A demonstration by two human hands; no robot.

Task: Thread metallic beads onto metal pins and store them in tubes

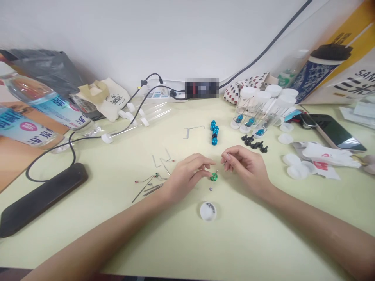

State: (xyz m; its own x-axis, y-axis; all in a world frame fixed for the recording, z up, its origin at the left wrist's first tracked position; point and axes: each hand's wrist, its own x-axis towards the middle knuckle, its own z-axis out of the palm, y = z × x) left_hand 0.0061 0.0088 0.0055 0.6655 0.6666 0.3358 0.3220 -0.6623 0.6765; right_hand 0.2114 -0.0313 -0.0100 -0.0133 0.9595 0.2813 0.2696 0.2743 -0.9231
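On the pale green table, a small green part stands between my hands with a thin pin rising from it. My left hand is beside it, thumb and fingers apart, fingertips close to its left edge. My right hand is to the right, its thumb and forefinger pinched on a small thin metal piece that is hard to make out. Just below the green part lies a tiny ring. A white cap nearer me holds small dark bits. Blue parts stand in a row farther back.
Metal rods and hex keys lie left and behind. Black screws, capped tubes, white caps and a phone are at right. Bottles, cables and a black case occupy the left.
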